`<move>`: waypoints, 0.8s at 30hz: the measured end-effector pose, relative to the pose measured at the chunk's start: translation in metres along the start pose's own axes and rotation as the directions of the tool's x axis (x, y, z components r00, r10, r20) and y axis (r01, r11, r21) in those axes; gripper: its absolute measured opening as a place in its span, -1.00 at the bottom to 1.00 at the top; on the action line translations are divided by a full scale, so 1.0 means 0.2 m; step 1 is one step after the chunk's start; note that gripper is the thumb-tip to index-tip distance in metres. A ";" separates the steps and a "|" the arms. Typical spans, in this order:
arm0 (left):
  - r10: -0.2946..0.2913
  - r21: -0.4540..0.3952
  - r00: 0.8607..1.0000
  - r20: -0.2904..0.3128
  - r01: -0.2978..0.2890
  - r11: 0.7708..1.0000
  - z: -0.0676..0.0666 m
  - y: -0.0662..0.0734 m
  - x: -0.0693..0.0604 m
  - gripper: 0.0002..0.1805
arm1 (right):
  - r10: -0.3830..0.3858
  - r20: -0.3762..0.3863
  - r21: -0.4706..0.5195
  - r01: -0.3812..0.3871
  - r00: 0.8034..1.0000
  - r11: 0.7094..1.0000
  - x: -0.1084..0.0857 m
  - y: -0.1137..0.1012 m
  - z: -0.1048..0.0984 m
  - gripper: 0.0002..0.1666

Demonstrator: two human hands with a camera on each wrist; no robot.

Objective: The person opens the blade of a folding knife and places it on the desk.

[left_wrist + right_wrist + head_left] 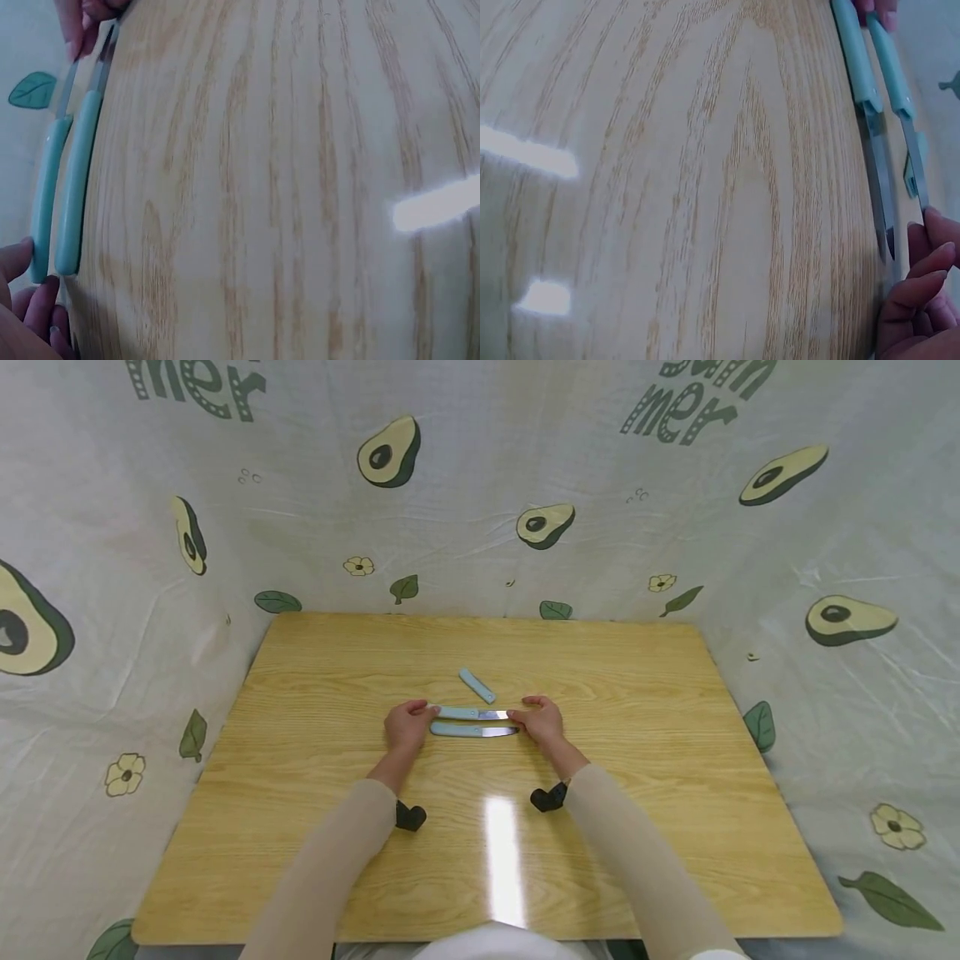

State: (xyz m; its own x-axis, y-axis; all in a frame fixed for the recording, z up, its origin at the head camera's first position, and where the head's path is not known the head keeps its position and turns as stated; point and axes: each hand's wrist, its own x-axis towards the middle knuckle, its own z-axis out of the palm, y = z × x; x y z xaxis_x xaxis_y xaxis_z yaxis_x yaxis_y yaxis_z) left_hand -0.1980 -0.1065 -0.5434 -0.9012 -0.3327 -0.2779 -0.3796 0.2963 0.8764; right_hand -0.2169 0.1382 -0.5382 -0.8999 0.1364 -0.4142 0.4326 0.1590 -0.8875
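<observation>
Pale blue handles on both of these knives. The far knife [456, 713] stretches straight between the two hands: the left hand [407, 724] pinches the butt of the handle with thumb and fingers, and the right hand [542, 720] pinches the blade out near the tip. Can't tell if it's touching the wood or slightly lifted, tbh. The near knife [456, 730] lies just on the person's side of it on the table [637, 818], pretty much parallel, butt by the left hand's fingers and tip right by the right hand. Can't make out whether any fingers touch that one.

Looks-wise they're close to twins: slim smooth handles, slightly curved, shiny plain metal blades pointing right. The near one's blade curves to a dark-looking tip; the far one's tip is covered by fingers. There's also a short pale blue piece [477, 686] with a little dot near one end, slanted on the wood just beyond the far knife. Can't tell what it is. Backdrop's a whitish avocado-print sheet [465, 402], lol.
</observation>
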 end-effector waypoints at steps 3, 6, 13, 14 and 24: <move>0.001 -0.007 1.000 -0.019 -0.001 1.000 0.01 0.00 -0.01 -0.52 | -0.006 -0.013 -0.033 0.005 1.000 0.999 0.01 0.01 0.00 -0.41; 0.012 -0.008 0.999 -0.050 -0.012 1.000 0.02 0.00 -0.02 -0.51 | -0.015 -0.013 -0.068 0.014 1.000 0.998 0.02 0.01 -0.01 -0.38; 0.046 -0.003 0.997 -0.069 -0.046 0.999 0.03 0.00 -0.03 -0.53 | -0.030 -0.038 -0.139 0.025 0.999 0.990 0.04 0.02 0.00 -0.34; 0.048 -0.003 0.996 -0.074 -0.049 0.999 0.03 0.00 -0.03 -0.53 | -0.028 -0.040 -0.138 0.022 0.999 0.990 0.04 0.02 0.00 -0.34; 0.055 -0.022 0.994 -0.093 -0.057 0.998 0.05 -0.01 -0.01 -0.51 | -0.032 -0.093 -0.156 0.017 0.995 0.988 0.03 0.01 0.02 -0.29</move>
State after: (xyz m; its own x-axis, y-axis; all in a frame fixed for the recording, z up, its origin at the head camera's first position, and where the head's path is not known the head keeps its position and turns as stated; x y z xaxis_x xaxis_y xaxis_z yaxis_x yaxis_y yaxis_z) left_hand -0.1971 -0.0980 -0.5491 -0.8972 -0.3981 -0.1913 -0.3228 0.2952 0.8993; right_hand -0.2213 0.1355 -0.5437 -0.9042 0.2212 -0.3653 0.4205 0.3116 -0.8521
